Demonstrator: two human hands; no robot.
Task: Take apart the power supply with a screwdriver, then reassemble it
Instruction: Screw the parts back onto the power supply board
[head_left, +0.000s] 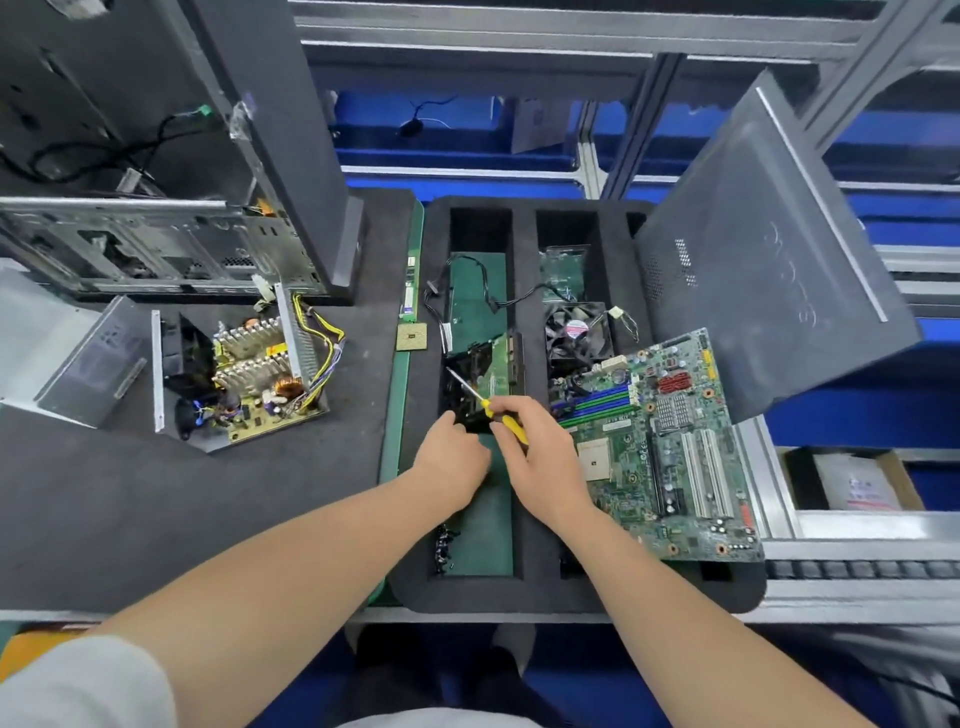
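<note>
The opened power supply lies on the grey mat at the left, its circuit board, heat sinks and yellow wires exposed. Its grey metal cover lies beside it, further left. My right hand grips a yellow-handled screwdriver, whose shaft points up and left over a black part in the foam tray. My left hand sits just left of the right hand with curled fingers at the edge of that black part; whether it holds anything is hidden.
A black foam tray holds a cooling fan, cables and small boards. A motherboard leans over its right side. An open computer case stands at the back left, a case side panel at the right, a CPU chip near the tray.
</note>
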